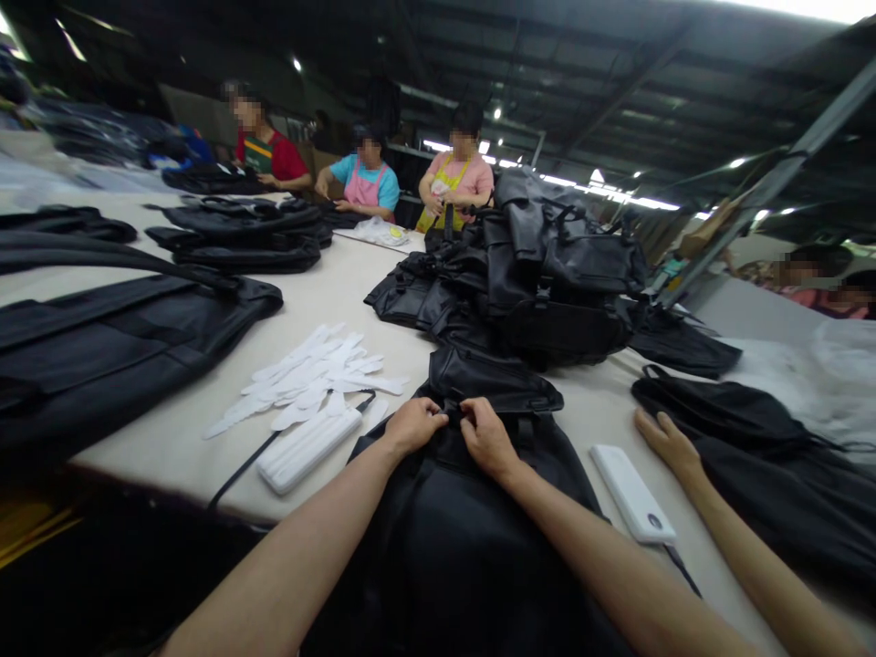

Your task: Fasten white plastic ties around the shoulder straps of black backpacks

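Observation:
A black backpack (444,538) of smooth, leather-like material lies in front of me, its upper flap (489,379) pointing away across the table. My left hand (416,425) is closed in a pinch at the upper middle of the backpack, just below the flap. Close beside it, my right hand (487,440) also has its fingers closed on the backpack's black material. The small part between my fingertips is dark and too small to make out. A short strap (526,433) hangs to the right of my right hand.
Beyond the flap rises a heap of black backpacks (547,265). White paper-like strips (315,374) and a white power bank (311,447) lie left. A second power bank (633,493) lies right, near another person's hand (671,443) at a black bag (759,456). Several people work behind.

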The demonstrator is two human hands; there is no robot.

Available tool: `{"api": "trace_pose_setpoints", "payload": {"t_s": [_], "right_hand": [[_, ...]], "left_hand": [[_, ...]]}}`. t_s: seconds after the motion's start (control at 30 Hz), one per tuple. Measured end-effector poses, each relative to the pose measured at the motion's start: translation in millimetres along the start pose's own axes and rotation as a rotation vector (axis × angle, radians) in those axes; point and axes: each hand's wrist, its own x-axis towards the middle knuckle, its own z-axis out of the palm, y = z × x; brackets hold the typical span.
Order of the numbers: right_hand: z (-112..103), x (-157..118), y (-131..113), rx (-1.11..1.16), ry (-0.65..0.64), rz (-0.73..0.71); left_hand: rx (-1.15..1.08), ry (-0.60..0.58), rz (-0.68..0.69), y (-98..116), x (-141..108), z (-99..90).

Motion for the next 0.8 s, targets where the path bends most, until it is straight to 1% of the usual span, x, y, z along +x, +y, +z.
{"api": "trace_pose_setpoints", "payload": {"t_s": [0.03,0.07,0.1,0.13,0.17,0.3,0.37,0.43,0.5,0.57,0.8], "right_hand": [[1,-4,0,0.119,0.045,0.212],[3,-6,-1,0.222,0.055,0.391],[5,-6,-2,0.312,0.039,0.519],[7,-5,-4,0.391,0.017,0.593],[9,-1,-6,0.454,0.011,0.622],[20,14,-14,0.662,0.069,0.650],[24,17,-16,0.710,0.099,0.640],[27,16,-17,0.745,0.127,0.608],[30,13,-16,0.760,0.156,0.565],[34,10,-16,0.752,0.180,0.531],[43,5,-16,0.701,0.176,0.503]], "left_hand": [[-0.026,-0.002,0.010,-2,0,0.8],[-0.051,-0.005,0.022,-4,0,1.5],[-0.073,-0.009,0.035,-6,0,2.0],[-0.092,-0.013,0.049,-7,-1,1.9],[-0.108,-0.019,0.064,-7,-2,1.3],[-0.138,-0.047,0.126,-7,-12,-8.0],[-0.118,-0.062,0.161,-7,-20,-14.4],[-0.053,-0.043,0.188,-8,-28,-18.8],[0.008,-0.002,0.195,-9,-33,-19.9],[0.012,0.020,0.181,-11,-35,-18.2],[-0.043,-0.002,0.154,-18,-27,-11.8]]}}
